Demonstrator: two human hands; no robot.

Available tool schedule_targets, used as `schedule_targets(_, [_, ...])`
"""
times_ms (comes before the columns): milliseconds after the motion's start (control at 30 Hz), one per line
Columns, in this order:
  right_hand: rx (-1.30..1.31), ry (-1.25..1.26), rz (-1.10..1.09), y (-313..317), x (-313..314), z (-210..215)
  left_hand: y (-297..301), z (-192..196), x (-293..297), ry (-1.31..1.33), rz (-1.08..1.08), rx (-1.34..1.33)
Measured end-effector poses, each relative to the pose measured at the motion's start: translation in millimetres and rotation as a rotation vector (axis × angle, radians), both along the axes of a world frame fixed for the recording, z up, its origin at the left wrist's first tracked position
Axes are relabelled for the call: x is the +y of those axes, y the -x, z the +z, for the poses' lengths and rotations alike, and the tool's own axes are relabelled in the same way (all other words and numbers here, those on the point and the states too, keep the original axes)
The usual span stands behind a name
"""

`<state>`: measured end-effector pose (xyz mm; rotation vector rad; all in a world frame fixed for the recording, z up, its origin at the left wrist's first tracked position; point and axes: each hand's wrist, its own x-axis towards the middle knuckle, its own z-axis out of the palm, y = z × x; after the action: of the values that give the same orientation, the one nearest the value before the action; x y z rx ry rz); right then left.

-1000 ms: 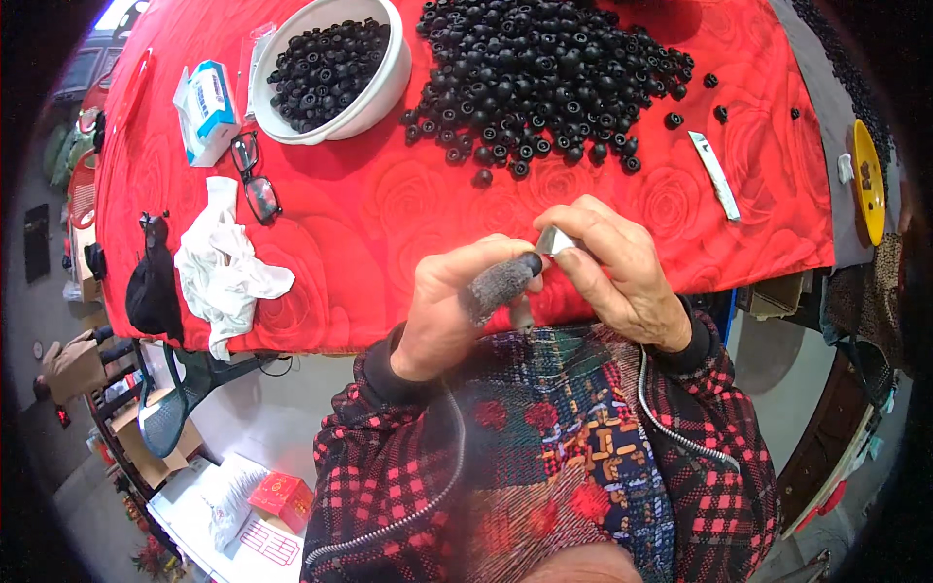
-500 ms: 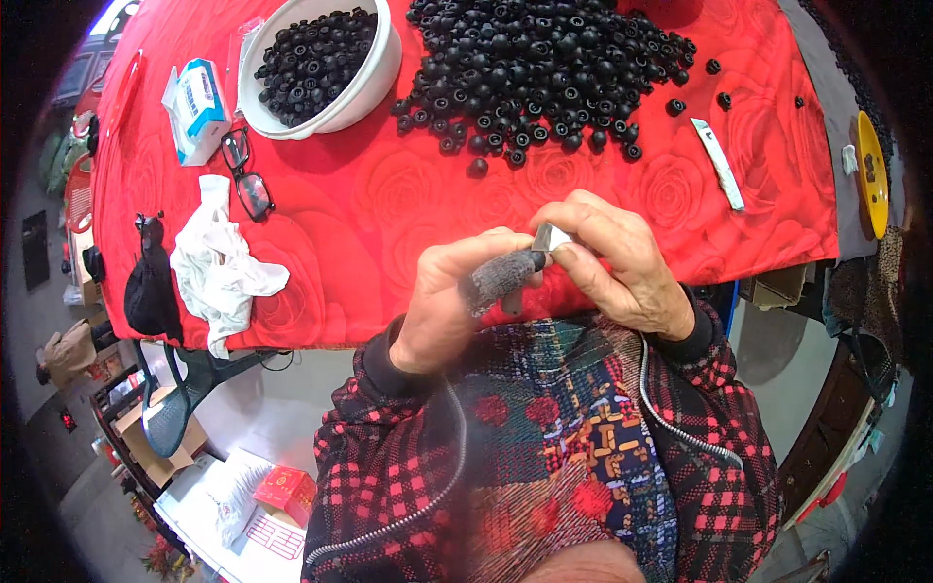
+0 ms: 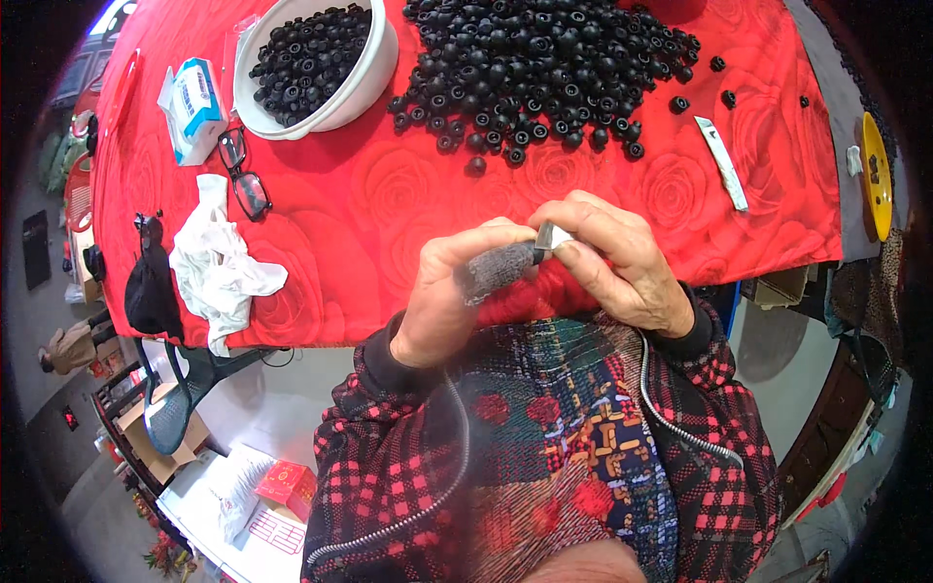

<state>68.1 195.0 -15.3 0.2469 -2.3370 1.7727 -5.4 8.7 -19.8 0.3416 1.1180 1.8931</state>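
Note:
My left hand is closed around a grey, fuzzy, cylinder-shaped piece with a dark end, low over the table's near edge. Against that dark end sits a small flat piece of shiny metal, blade-like, with something white beside it. My right hand pinches this metal piece between thumb and forefinger. Fingers hide part of both pieces, and whether a smaller part lies between them I cannot tell. Beyond my hands, a large heap of small round black plastic caps covers the far middle of the red tablecloth.
A white bowl of similar black pieces stands far left. Near it are a tissue pack, eyeglasses, a white cloth and a black mask-like item. A narrow white packet and a yellow plate lie right.
The grey fuzzy piece has shifted slightly left and up, and my left fingers have moved a little with it. My right hand keeps its pinch on the metal piece.

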Motion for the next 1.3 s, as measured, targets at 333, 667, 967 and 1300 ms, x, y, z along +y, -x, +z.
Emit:
schedule_targets(333, [-0.016,-0.025,-0.049,-1.9,-0.6,-1.6,1.7,-1.3,0.7,0.061,-0.013,0.118])
schedule_targets(667, [-0.034,-0.034,-0.048,-1.8,0.7,-2.9,-2.3,4.9,6.1,0.144,0.065,0.092])
schedule_targets(967, [-0.03,-0.033,-0.051,-1.5,0.4,-4.4,-2.6,1.9,4.7,0.133,0.069,0.094])
schedule_targets(1300, [-0.044,-0.014,-0.023,0.9,3.3,-6.0,-0.2,-4.3,1.3,0.078,0.022,0.082])
